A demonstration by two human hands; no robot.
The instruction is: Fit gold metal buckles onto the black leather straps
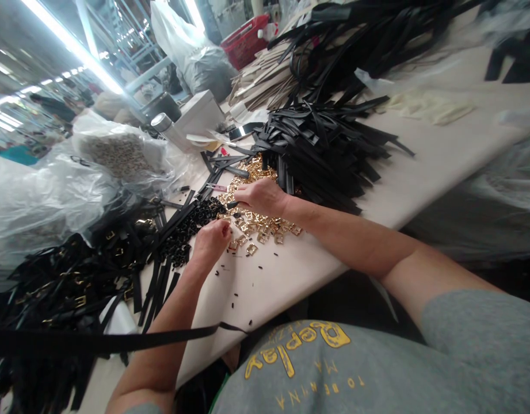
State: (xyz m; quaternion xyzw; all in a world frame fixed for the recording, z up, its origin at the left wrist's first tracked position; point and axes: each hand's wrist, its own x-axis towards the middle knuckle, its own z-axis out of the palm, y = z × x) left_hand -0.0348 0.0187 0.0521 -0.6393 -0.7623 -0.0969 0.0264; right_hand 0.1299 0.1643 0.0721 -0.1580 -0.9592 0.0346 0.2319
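Observation:
My right hand (265, 196) reaches over a heap of gold buckles (261, 225), its fingers closed on a black strip (232, 204) whose short dark end shows at the fingertips. Lower and to the left, my left hand (210, 241) is closed in a pinch beside a pile of small black loops (191, 224). What sits between its fingers is too small to make out. A pink-handled tool (217, 187) lies just beyond the two hands. Small black bits are scattered on the pale table (265, 287) nearer my body.
A thick bundle of black straps (329, 149) lies on the right. Buckled black straps (79, 287) are heaped on the left, below clear plastic bags (118, 149). Farther back are a white box (202, 115), a phone (243, 131) and a red basket (245, 43).

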